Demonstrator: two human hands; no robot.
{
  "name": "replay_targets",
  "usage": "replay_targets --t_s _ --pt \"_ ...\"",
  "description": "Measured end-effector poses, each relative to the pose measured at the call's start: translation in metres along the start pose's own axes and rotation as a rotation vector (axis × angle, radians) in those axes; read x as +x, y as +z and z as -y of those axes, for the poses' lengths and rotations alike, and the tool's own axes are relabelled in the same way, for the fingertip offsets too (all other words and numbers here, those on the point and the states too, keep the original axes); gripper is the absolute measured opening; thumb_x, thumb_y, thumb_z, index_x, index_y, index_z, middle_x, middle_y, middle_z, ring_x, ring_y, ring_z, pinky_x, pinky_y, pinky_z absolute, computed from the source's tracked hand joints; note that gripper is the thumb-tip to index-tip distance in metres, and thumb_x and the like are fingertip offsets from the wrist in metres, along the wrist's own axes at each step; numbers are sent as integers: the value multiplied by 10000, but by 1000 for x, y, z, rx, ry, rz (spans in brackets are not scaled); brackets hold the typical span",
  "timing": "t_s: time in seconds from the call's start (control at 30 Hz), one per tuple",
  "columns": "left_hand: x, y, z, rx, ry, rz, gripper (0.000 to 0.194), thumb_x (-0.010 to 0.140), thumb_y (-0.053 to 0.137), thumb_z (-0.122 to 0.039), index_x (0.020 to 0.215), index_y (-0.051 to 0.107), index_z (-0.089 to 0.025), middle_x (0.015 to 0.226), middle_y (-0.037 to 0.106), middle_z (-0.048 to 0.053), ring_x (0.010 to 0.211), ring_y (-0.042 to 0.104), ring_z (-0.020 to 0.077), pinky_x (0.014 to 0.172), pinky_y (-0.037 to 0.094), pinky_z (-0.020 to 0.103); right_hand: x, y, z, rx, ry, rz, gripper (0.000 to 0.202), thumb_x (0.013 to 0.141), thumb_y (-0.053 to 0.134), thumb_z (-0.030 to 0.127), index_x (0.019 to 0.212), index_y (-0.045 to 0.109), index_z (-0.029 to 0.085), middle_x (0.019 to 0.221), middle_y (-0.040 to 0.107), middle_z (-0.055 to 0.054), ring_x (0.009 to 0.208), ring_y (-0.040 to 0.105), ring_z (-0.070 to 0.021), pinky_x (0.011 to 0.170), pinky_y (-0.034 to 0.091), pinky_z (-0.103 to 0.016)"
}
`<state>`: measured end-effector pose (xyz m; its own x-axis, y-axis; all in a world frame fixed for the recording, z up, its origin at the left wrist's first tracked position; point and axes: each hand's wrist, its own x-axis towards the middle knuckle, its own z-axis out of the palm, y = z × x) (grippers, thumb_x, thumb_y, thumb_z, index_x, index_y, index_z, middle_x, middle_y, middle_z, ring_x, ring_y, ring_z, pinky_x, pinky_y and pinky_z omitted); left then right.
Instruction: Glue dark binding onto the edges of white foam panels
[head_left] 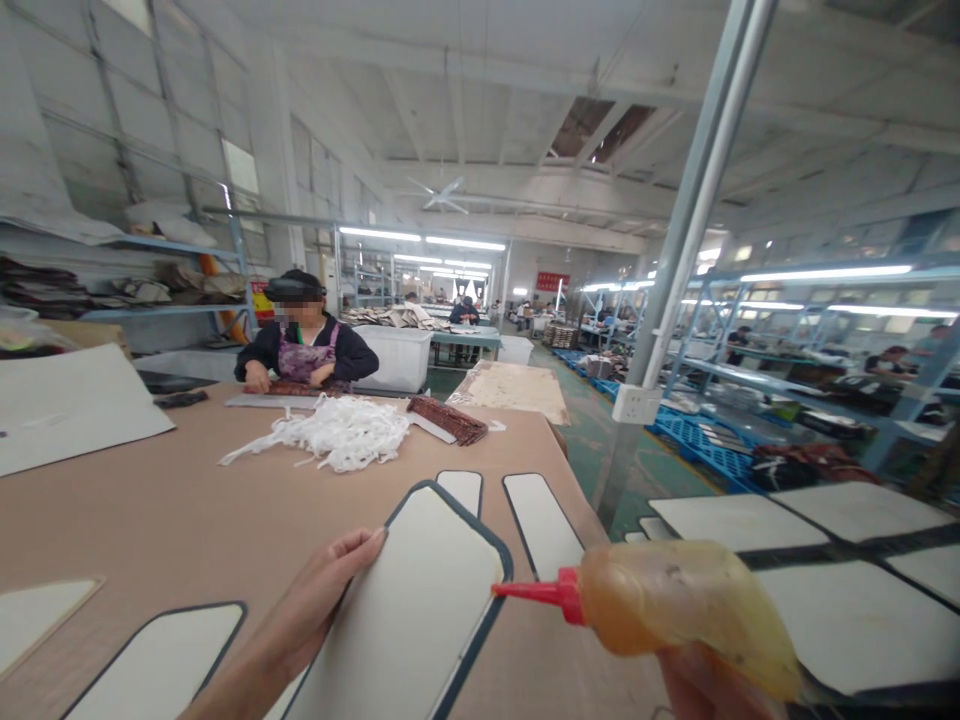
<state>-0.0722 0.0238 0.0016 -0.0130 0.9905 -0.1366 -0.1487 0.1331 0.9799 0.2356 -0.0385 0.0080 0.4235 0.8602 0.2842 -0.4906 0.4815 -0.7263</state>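
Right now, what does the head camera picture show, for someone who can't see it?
The right hand holds a squeeze bottle, its red nozzle pointing at a white dark-edged panel that the left hand steadies on a brown table. Across the table, another person works beside white strips.

No legible txt anywhere. Red sign (pixel 552 281) on far back wall has marks, too small & blurred to read. Red/yellow poster (pixel 262 298) behind the seated person, by the shelf rack: lettering can't be made out either. Glue bottle (pixel 679 610) w/ red nozzle carries no label or brand. White padded panels (pixel 409 610) on bench (pixel 135 520) are blank, no nos. or stamps. White socket box (pixel 636 404) on the steel post shows no markings.
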Motion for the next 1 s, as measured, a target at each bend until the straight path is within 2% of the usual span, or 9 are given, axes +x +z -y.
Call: replay_targets --t_s 0.13,0.23,0.37,0.57,0.7,0.83,1.0 --pt "-1 1 6 -3 -18 -12 390 659 695 -550 720 575 -184 657 657 -26 637 548 132 585 396 193 12 1 -1 -18 -76 154 364 624 794 193 948 681 314 851 730 22 781 680 -164 741 546 -210" --pt "-1 0 7 -4 -33 17 390 682 675 -553 782 608 -182 704 682 -10 678 579 149 606 412 203 23 -5 -6 -51 -117 236 385 607 799 171 962 689 273 848 733 -26 744 685 -197 697 566 -251" --pt "0 -3 6 -28 -62 58 389 669 704 -515 864 645 -183 810 714 14 799 619 190 690 456 238 33 -11 -14 -52 -128 255 423 591 806 146 982 695 260 851 735 -51 731 686 -211 671 575 -277" --pt "0 -5 7 -1 -40 82 430 705 660 -542 936 662 -179 871 728 34 829 631 210 696 467 260 43 -7 -17 -11 -107 275 419 600 803 149 990 700 264 864 733 -44 774 685 -215 716 576 -303" --pt "0 -7 6 26 -40 100 467 693 657 -561 957 671 -176 880 732 43 856 634 232 714 473 277 46 -7 -18 -24 -95 303 416 603 801 141 984 697 271 860 732 -29 768 685 -192 722 567 -269" --pt "3 -10 10 43 -25 86 418 689 670 -539 897 677 -177 870 731 31 783 627 202 698 466 261 44 -9 -22 -78 -109 341 370 627 790 165 974 687 242 818 721 -47 719 674 -183 670 562 -243" --pt "7 -13 16 12 -37 76 395 680 678 -532 849 664 -176 801 720 22 687 606 176 649 461 258 39 -7 -24 -112 -91 370 402 647 777 178 1029 667 238 844 717 -68 719 670 -199 675 566 -280"
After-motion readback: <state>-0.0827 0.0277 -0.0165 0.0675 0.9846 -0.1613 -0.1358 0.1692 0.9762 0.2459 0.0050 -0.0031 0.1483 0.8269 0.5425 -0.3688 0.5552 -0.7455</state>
